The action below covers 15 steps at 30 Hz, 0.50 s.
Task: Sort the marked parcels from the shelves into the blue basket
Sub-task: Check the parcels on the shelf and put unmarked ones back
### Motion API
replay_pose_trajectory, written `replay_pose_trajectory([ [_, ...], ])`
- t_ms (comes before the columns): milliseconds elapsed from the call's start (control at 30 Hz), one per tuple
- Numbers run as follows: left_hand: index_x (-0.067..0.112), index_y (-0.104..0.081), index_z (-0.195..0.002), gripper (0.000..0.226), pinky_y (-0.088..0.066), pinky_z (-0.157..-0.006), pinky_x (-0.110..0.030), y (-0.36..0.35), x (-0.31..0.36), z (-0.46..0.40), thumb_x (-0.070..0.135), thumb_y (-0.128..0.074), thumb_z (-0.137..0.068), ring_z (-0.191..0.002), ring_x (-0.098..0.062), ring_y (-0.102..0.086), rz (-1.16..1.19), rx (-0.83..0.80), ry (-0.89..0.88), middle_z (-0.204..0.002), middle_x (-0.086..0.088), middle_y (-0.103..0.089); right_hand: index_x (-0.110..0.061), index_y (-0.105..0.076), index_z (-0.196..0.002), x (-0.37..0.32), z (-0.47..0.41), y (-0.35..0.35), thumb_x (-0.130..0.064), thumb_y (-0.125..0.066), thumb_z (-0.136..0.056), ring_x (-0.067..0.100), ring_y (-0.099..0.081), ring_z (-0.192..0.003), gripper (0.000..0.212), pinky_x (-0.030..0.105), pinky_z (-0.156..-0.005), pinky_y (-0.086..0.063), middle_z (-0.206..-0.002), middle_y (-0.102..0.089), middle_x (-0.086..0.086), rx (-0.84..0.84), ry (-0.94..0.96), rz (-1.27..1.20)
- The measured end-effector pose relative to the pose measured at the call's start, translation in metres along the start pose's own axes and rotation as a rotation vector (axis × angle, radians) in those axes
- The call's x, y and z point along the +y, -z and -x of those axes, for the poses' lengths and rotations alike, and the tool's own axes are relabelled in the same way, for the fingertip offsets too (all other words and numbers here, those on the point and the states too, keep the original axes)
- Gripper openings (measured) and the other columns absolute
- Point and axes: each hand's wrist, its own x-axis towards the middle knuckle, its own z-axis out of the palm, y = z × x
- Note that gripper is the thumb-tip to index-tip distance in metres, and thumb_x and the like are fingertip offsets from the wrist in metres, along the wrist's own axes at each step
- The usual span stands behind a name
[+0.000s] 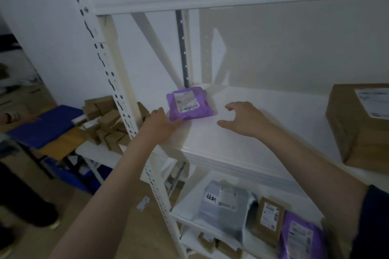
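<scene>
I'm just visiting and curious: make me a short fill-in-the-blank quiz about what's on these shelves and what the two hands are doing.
1. The parcel between the two hands is wrapped in ____ plastic.
2. The left hand touches that parcel's near corner, while the right hand hovers ____ with fingers spread, holding nothing.
3. The grey bag with a handwritten label lies on the shelf ____ the one with the hands.
4. At the right edge of the hands' shelf stands a large ____ box.

Missing words: purple; open; below; cardboard
</scene>
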Motion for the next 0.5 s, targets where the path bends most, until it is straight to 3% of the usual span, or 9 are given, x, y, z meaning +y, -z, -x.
replay_pose_trajectory([
  [100,0.012,-0.042,-0.146,0.076,-0.046,-0.101,-0.040,-0.004,0.004,-0.018,0.066,-0.051,-0.094,-0.121,-0.031,-0.056,-0.013,-0.149,-0.082,-0.137,-0.013,-0.055,-0.013,-0.050,-0.142,-0.012,-0.032,-0.018,-0.062,-0.070,-0.080,0.027,-0.042,-0.134,0.081,0.038,-0.105,-0.040,-0.143,-0.053,0.005,-0.081,-0.016,0.008],
  [167,0.026,-0.042,-0.147,0.079,-0.045,-0.107,-0.042,-0.007,0.000,-0.036,0.076,-0.053,-0.087,-0.121,-0.027,-0.056,0.039,-0.224,-0.127,-0.140,-0.006,-0.056,-0.014,-0.059,-0.124,-0.015,-0.051,-0.028,-0.067,-0.070,-0.077,0.030,-0.046,-0.126,0.072,0.036,-0.094,-0.042,-0.130,-0.058,0.008,-0.117,-0.024,0.042],
  [233,0.036,-0.039,-0.148,0.094,-0.044,-0.111,-0.044,-0.007,-0.004,-0.053,0.088,-0.058,-0.072,-0.124,-0.023,-0.056,0.110,-0.263,-0.177,-0.144,0.002,-0.054,-0.021,-0.056,-0.106,-0.017,-0.068,-0.034,-0.074,-0.068,-0.072,0.030,-0.046,-0.121,0.064,0.034,-0.090,-0.039,-0.120,-0.057,0.007,-0.148,-0.027,0.070],
  [300,0.041,-0.037,-0.149,0.105,-0.044,-0.112,-0.046,-0.012,-0.008,-0.069,0.092,-0.064,-0.060,-0.128,-0.019,-0.055,0.224,-0.270,-0.244,-0.147,0.007,-0.052,-0.023,-0.057,-0.113,-0.018,-0.082,-0.039,-0.083,-0.063,-0.066,0.031,-0.044,-0.123,0.077,0.036,-0.098,-0.037,-0.121,-0.056,0.007,-0.162,0.000,0.075],
  [367,0.043,-0.036,-0.150,0.103,-0.044,-0.113,-0.046,-0.017,-0.009,-0.080,0.089,-0.066,-0.063,-0.131,-0.016,-0.053,0.305,-0.253,-0.307,-0.148,0.010,-0.051,-0.022,-0.056,-0.127,-0.022,-0.091,-0.041,-0.089,-0.058,-0.063,0.031,-0.042,-0.127,0.093,0.038,-0.105,-0.035,-0.125,-0.055,0.007,-0.165,0.018,0.061],
  [500,0.033,-0.049,-0.147,0.077,-0.042,-0.113,-0.043,-0.021,-0.006,-0.086,0.079,-0.047,-0.085,-0.128,-0.019,-0.056,0.387,-0.160,-0.262,-0.144,0.007,-0.058,-0.021,-0.051,-0.137,-0.025,-0.099,-0.049,-0.077,-0.057,-0.080,0.033,-0.042,-0.128,0.080,0.038,-0.108,-0.034,-0.130,-0.055,0.008,-0.149,0.017,0.040],
])
